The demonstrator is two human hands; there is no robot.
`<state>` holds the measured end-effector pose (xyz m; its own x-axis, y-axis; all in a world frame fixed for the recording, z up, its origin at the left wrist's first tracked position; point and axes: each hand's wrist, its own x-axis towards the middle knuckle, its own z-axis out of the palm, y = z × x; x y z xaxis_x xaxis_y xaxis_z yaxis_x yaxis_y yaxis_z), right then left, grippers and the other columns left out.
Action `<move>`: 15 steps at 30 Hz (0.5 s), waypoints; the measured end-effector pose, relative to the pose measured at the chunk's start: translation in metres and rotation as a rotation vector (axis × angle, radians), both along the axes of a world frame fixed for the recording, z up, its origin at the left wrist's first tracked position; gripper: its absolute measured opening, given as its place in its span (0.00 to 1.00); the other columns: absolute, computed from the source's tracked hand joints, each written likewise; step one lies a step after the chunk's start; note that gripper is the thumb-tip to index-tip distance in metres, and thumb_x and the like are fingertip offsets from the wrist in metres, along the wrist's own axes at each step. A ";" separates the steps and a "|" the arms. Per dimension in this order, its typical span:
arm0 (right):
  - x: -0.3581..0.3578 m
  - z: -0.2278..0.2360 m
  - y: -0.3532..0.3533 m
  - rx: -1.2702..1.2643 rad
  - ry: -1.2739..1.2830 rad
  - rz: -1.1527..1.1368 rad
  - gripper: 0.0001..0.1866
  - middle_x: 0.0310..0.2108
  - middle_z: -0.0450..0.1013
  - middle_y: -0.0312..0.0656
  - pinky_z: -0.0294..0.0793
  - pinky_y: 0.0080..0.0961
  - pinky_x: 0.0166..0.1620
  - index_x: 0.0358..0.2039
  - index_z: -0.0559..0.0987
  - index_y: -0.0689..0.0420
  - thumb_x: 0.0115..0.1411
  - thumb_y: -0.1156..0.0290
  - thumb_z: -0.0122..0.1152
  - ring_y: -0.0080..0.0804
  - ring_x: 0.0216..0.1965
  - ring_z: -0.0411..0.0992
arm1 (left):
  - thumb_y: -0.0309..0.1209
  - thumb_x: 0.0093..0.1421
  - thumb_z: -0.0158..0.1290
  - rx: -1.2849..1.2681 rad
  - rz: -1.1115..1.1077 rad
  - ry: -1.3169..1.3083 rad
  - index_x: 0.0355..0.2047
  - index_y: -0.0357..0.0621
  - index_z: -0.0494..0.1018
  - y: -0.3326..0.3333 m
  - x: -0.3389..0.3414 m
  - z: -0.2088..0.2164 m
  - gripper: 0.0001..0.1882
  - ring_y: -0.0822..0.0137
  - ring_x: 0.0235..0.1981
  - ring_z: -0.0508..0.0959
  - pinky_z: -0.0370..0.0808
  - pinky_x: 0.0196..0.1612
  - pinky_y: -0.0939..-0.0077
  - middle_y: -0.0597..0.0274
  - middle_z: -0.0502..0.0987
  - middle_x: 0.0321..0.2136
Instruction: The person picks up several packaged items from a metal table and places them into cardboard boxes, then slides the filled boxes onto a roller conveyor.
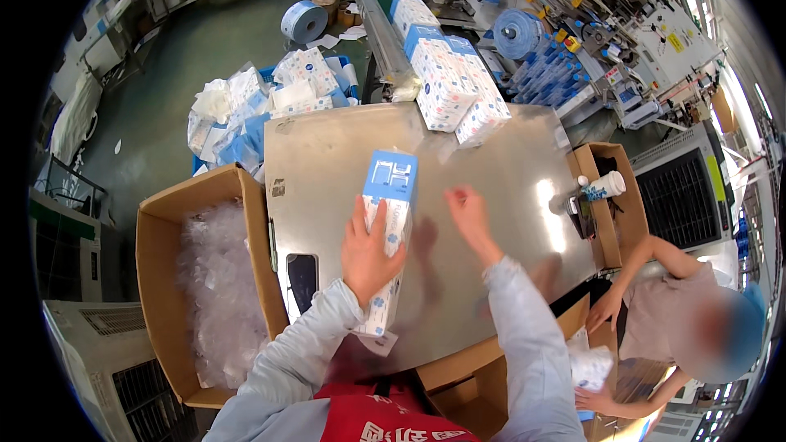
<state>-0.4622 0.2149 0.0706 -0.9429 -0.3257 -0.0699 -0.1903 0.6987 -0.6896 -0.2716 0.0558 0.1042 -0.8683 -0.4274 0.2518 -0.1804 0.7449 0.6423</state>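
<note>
The left grip [370, 255], clasping the blue-and-white pack [393, 177] across its width on the metal tabletop [327, 147], should press evenly to avoid denting it, while the right grip [469, 211] hovers apart, fingers curled, any pinched object indiscernible.

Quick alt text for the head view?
A left hand is on a long blue-and-white pack on a metal table; the blurred right hand is apart from it, to its right. More packs are at the far edge, a carton of clear plastic at left, a co-worker at lower right.
</note>
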 end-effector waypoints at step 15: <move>-0.119 0.015 -0.022 0.219 0.506 0.048 0.50 0.63 0.53 0.61 0.56 0.45 0.61 0.62 0.60 0.60 0.47 0.42 0.65 0.57 0.65 0.50 | 0.35 0.46 0.60 -0.008 -0.054 0.019 0.62 0.38 0.57 0.016 -0.012 0.003 0.43 0.40 0.51 0.65 0.67 0.51 0.51 0.32 0.52 0.61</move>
<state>-0.5812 0.1926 0.0859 -0.8609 -0.3979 0.3170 -0.4953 0.7978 -0.3438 -0.2836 0.0722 0.1075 -0.8850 -0.3782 0.2717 -0.1278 0.7584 0.6392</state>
